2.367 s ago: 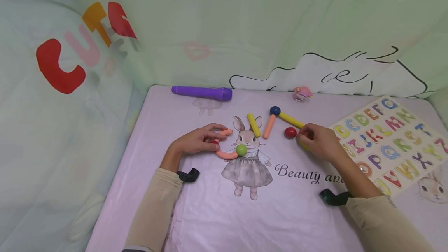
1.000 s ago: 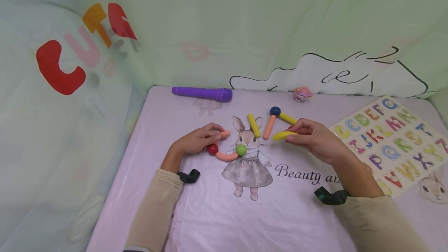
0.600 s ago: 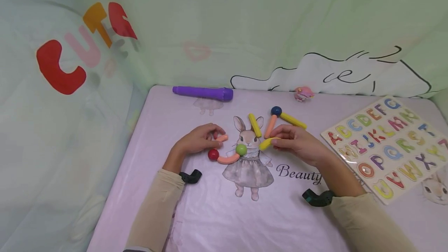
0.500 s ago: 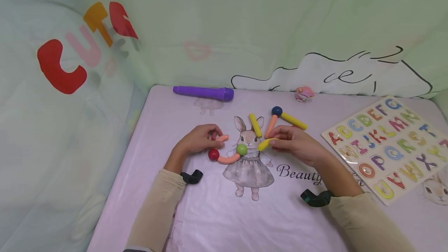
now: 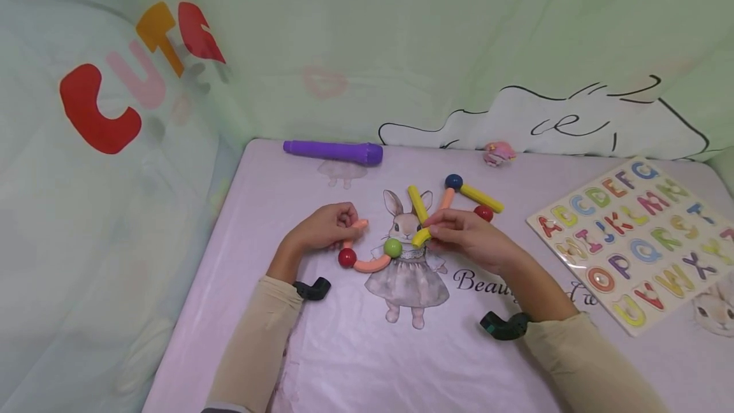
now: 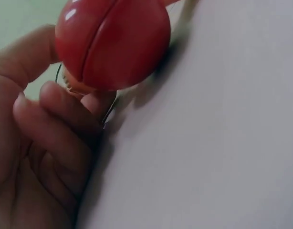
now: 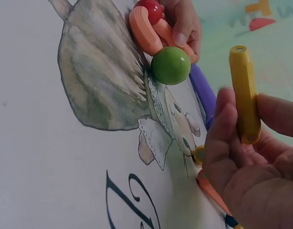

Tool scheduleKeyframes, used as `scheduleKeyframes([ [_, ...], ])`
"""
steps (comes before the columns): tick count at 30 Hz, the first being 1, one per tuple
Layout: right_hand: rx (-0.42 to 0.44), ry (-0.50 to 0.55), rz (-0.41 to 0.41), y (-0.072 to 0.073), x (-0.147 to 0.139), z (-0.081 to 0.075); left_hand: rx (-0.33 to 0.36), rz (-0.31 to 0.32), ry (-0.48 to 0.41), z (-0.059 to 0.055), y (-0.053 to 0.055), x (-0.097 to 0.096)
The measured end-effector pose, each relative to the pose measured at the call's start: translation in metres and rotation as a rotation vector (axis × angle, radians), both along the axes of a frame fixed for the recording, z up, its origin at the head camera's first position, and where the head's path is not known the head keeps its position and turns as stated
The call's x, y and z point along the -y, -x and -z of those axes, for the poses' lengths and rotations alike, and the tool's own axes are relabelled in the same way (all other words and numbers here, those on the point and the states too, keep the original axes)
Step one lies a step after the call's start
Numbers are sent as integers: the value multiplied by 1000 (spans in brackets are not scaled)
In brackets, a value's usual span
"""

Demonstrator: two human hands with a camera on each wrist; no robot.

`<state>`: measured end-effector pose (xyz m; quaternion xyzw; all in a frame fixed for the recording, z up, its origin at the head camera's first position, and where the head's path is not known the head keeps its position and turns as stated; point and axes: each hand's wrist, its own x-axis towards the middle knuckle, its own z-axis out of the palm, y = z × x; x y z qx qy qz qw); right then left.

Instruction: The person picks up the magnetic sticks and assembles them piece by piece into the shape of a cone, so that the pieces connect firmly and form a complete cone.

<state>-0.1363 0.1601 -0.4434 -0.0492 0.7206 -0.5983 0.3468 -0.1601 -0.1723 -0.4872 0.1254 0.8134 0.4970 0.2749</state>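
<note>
The yellow stick (image 7: 245,95), pinched by the right grip (image 5: 471,238), is near the green ball (image 5: 392,247); the left grip (image 5: 318,228) pinches a peach stick (image 5: 360,224). A careless knock could perhaps detach this ball.

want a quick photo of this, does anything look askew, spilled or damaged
Nothing looks spilled. The alphabet board lies askew, turned at an angle to the back edge of the table. The red ball by the left hand shows a dark groove, perhaps only a seam.
</note>
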Motion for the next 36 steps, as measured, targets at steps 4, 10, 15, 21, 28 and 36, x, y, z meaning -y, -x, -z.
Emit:
scheduleKeyframes([
  [4, 22, 2, -30, 0, 6, -3, 42, 4, -54, 0, 0, 2],
  [10, 39, 58, 27, 1, 17, -5, 53, 16, -69, 3, 1, 5],
  [15, 64, 112, 60, 1, 23, -1, 49, 10, -96, 5, 2, 7],
  [21, 64, 88, 77, 1, 30, 8, 22, 22, -105, 5, 2, 8],
  [28, -63, -11, 72, -1, 41, 8, 31, 13, -101, 3, 3, 8],
  [36, -44, 33, 109, 0, 53, 5, 38, 11, -114, 2, 1, 6],
])
